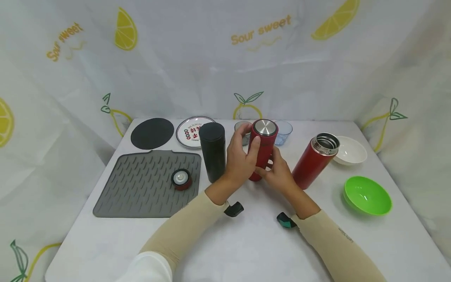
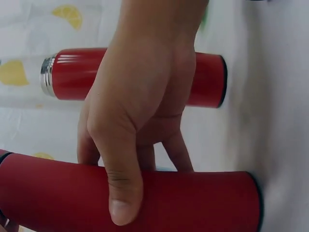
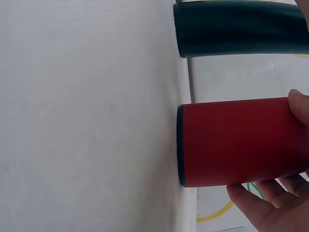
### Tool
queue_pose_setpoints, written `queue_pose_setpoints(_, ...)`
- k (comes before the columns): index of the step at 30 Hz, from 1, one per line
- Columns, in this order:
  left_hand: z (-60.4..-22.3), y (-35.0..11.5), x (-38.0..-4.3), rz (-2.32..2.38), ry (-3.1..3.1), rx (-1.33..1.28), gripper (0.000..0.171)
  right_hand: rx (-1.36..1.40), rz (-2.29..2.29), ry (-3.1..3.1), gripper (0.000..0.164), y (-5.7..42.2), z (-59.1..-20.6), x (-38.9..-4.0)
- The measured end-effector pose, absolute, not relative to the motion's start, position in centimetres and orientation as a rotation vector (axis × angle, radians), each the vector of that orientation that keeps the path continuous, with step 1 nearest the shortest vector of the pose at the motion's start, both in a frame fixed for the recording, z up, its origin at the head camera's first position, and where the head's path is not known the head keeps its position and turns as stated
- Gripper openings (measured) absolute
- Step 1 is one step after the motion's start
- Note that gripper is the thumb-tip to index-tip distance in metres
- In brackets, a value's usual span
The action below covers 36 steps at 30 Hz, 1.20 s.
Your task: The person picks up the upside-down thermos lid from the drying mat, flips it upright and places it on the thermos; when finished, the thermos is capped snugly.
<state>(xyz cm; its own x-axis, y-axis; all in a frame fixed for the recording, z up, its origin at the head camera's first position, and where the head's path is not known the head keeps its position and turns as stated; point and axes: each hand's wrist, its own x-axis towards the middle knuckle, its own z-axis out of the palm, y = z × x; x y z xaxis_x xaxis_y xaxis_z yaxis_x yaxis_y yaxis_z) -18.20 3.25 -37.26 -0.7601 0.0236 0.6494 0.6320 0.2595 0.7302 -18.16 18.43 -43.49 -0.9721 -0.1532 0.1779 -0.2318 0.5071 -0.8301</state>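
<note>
My left hand grips the upper part of a red thermos flask, with the thumb on its near side. My right hand wraps the lower part from the right. The flask is upright under a steel-topped lid, its base right at the table. Standing to the right, a second red flask has no lid, its steel mouth exposed. On the left is a black flask, upright, close to my left hand. A round red lid lies underside-up on a grey draining mat.
Two clear glasses stand behind the held flask, one partly hidden. At the back left are a black round mat and a printed plate. A white bowl and a green bowl sit along the right side.
</note>
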Motion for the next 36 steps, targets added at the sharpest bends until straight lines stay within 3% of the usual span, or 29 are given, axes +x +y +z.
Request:
queue_pose_setpoints(6,-35.8,4.7,-19.5,-1.569,-2.205,-0.528,0.088,0.427,1.469,-2.604,0.080,18.7,-43.4,-18.4)
queue_pose_setpoints(8,-35.4,5.2,-20.0,-1.563,-2.254,-0.516,0.092,0.429,1.481,-2.587,0.080,18.8,-43.4,-18.4)
queue_pose_setpoints(11,-35.5,5.4,-20.3,-1.585,-2.252,-0.519,0.091,0.397,1.502,-2.597,0.081,19.0,-43.6,-18.2)
queue_pose_setpoints(21,-38.1,4.2,-18.5,-1.680,-2.050,-0.642,0.064,0.343,1.439,-2.668,0.083,19.3,-43.3,-17.5)
queue_pose_setpoints(30,-36.7,4.9,-19.8,-1.404,-2.249,-0.554,0.098,0.491,1.471,-2.616,0.073,18.7,-43.5,-18.3)
queue_pose_setpoints(36,-36.4,5.0,-20.9,-1.623,-2.168,-0.521,0.088,0.419,1.495,-2.660,0.081,18.4,-43.0,-18.3)
